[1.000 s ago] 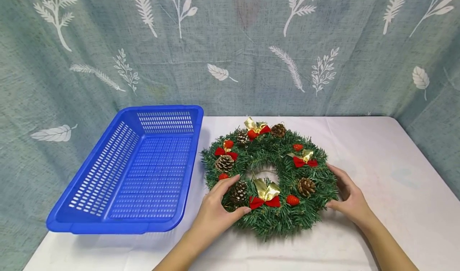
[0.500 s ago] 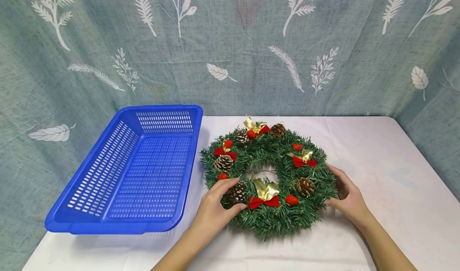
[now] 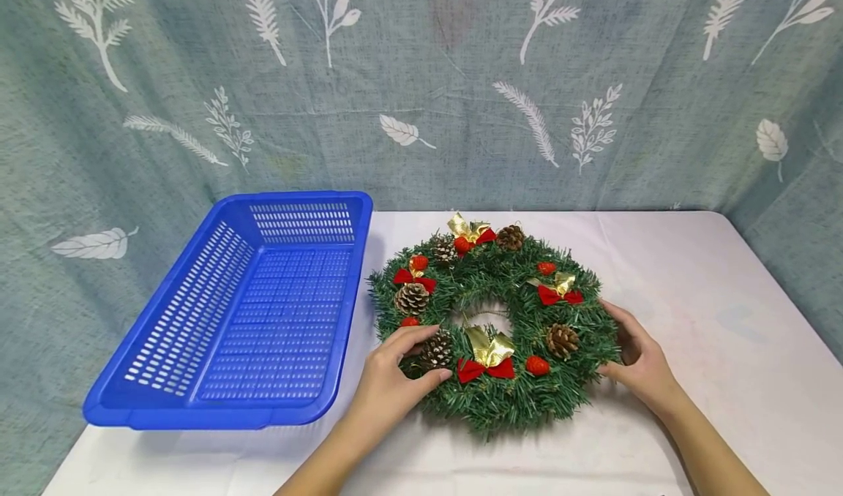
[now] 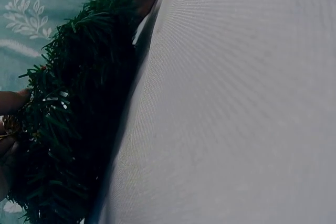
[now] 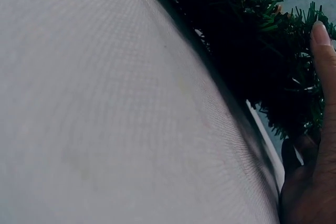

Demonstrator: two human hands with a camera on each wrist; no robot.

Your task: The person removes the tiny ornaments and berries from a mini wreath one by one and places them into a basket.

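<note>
A round green Christmas wreath (image 3: pixel 527 401) lies on the white cloth, trimmed with pine cones, red berries and red-and-gold bows. My left hand (image 3: pixel 388 379) is at its front left, thumb and index finger on either side of a pine cone (image 3: pixel 437 350), pinching it. In the left wrist view two fingers flank the same cone (image 4: pixel 10 124) among dark needles. At the wreath's right edge, my right hand (image 3: pixel 642 364) grips the rim, thumb toward the front. The right wrist view has its thumb lying along the needles (image 5: pixel 294 51) and other fingertips low behind them.
Left of the wreath stands a blue plastic basket (image 3: pixel 217 417) with slotted walls, its right rim close to the needles. A grey-green leaf-print curtain (image 3: pixel 454 145) hangs behind the white-covered table (image 3: pixel 711 313). A red-and-gold bow (image 3: pixel 487 357) sits just right of the pinched cone.
My left thumb and index finger have drawn closer together around the pine cone. The right hand and the wreath stay in place.
</note>
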